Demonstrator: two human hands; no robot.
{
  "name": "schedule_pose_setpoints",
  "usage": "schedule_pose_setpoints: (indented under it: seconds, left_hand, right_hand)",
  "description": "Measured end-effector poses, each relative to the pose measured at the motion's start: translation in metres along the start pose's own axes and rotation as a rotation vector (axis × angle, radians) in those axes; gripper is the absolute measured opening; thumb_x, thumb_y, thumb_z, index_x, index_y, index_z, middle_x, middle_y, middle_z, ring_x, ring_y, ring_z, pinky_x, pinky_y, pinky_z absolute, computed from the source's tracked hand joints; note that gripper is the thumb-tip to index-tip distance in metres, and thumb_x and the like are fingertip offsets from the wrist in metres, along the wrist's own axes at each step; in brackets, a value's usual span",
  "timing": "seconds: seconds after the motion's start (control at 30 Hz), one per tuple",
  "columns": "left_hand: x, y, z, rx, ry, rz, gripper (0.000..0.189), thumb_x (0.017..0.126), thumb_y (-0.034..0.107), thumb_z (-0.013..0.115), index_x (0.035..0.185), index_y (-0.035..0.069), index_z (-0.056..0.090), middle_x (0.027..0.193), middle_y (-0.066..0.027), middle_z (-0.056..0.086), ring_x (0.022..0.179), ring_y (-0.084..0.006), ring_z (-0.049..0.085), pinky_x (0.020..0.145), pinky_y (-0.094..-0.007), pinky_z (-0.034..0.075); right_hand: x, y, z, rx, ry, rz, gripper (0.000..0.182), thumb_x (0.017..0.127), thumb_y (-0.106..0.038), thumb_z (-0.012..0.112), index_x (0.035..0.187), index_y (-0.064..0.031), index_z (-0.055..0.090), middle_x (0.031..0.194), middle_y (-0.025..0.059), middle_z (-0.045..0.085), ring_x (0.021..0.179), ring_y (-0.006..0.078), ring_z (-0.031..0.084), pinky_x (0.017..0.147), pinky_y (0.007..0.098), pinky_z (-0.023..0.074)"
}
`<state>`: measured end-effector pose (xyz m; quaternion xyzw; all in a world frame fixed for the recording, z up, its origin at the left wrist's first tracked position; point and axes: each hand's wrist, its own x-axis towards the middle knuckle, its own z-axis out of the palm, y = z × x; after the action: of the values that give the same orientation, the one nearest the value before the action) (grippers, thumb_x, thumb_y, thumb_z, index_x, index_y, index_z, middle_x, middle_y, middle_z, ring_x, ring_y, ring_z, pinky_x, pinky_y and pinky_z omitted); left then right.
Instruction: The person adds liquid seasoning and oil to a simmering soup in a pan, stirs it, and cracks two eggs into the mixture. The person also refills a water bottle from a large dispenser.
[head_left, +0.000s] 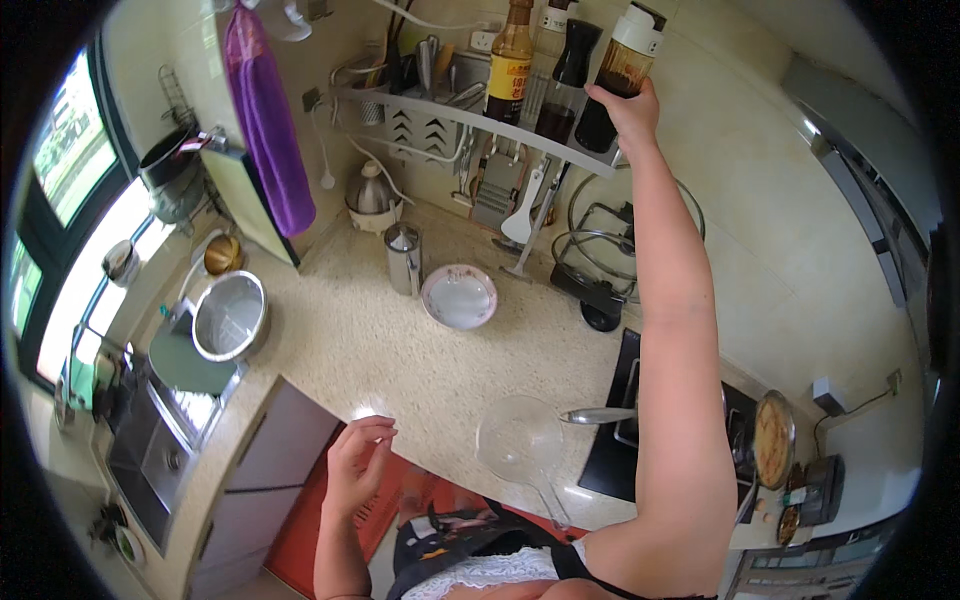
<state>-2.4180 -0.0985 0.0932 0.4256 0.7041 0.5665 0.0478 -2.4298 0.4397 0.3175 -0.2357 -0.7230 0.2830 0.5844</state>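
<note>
My right hand (628, 112) reaches up to the wall shelf and grips a glass bottle (598, 124) of dark liquid with a white pouring cap. The bottle's base is at the shelf's right end; whether it bears weight there I cannot tell. Left of it stand a black-topped glass bottle (556, 120) and a soy sauce bottle (508, 79) with a yellow label. My left hand (358, 459) hovers by the counter's front edge, fingers loosely bent, holding nothing. A clear strainer-like bowl with a handle (519, 439) sits on the counter between my arms.
On the counter (360, 345) are a patterned bowl (459, 297), a metal canister (403, 259) and a steel pot (229, 315) beside the sink (154, 469). Utensils and pan lids hang or stand below the shelf (450, 109). The black cooktop (609, 457) is partly behind my right arm.
</note>
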Motion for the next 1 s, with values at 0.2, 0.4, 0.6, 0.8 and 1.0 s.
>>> schedule_pose_setpoints:
  seconds: [0.2,0.4,0.6,0.8,1.0]
  left_hand:
    - [0.070,-0.034,-0.009,-0.044,-0.050,0.034,0.021,0.081,-0.011,0.057,0.093,0.003,0.065,0.095,-0.0117,0.068,0.091,-0.0246,0.066,0.080,-0.0313,0.051]
    - [0.096,-0.048,-0.014,-0.039,-0.068,0.062,0.023,0.080,-0.013,0.054,0.092,0.003,0.065,0.093,-0.0112,0.068,0.090,-0.0249,0.066,0.080,-0.0317,0.050]
    - [0.093,-0.064,-0.031,-0.008,-0.042,0.021,0.021,0.082,-0.013,0.054,0.092,0.002,0.064,0.093,-0.0107,0.068,0.089,-0.0234,0.065,0.079,-0.0310,0.050]
    - [0.089,-0.065,-0.048,-0.017,-0.041,0.003,0.019,0.083,-0.013,0.054,0.092,0.001,0.063,0.092,-0.0111,0.067,0.088,-0.0228,0.065,0.079,-0.0301,0.050]
    - [0.081,-0.073,-0.065,-0.017,-0.110,0.014,0.018,0.083,-0.013,0.053,0.092,0.000,0.063,0.093,-0.0112,0.068,0.088,-0.0217,0.065,0.080,-0.0289,0.049]
  right_hand:
    - [0.014,0.045,0.001,-0.097,-0.005,0.040,0.067,0.060,-0.017,0.085,0.116,-0.0019,0.051,0.111,0.0142,0.064,0.102,0.0273,0.063,0.087,0.0380,0.0491]
    - [0.008,0.049,0.004,-0.249,0.078,0.036,0.070,0.062,-0.024,0.084,0.118,-0.0013,0.049,0.110,0.0159,0.062,0.101,0.0299,0.062,0.087,0.0396,0.0487]
    - [-0.029,0.002,0.022,-0.342,0.403,-0.524,0.065,0.071,-0.011,0.069,0.130,-0.0003,0.042,0.114,0.0184,0.052,0.101,0.0343,0.053,0.094,0.0428,0.0432]
    - [-0.012,-0.030,0.098,-0.418,0.176,-0.123,0.100,0.072,-0.043,0.077,0.139,0.0087,0.024,0.131,0.0336,0.047,0.119,0.0390,0.053,0.094,0.0393,0.0467]
    - [-0.002,-0.042,0.054,-0.400,0.272,-0.340,0.075,0.072,-0.030,0.078,0.126,0.0059,0.039,0.088,0.0217,0.066,0.085,0.0348,0.066,0.071,0.0411,0.0542]
